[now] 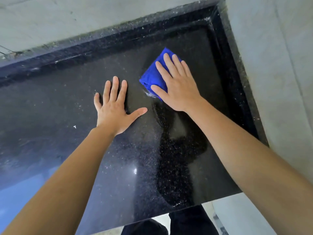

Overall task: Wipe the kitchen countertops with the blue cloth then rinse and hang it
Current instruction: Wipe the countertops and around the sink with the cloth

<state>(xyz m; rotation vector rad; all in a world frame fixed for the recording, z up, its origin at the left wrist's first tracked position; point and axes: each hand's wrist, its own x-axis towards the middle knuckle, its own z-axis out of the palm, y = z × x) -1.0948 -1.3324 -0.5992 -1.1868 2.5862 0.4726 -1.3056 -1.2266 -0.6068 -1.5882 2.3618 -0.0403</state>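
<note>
Dark speckled counter (50,116) is seen from above, set into a corner and bounded by grey walls (271,65) at the back and right, with a raised black lip along both. Blue cloth (152,75) lies folded on the counter near the far right corner and is pressed flat under the right hand (177,89), fingers (162,68) straight and spread over it, not curled round it. Left hand (115,107) is laid palm-down on bare counter just beside the cloth, fingers splayed, nothing held. A darker, glossier streak (174,167), possibly wet, runs from the cloth toward the near edge. White specks are scattered over the surface. Dark trouser legs (186,221) are seen below the front edge.
</note>
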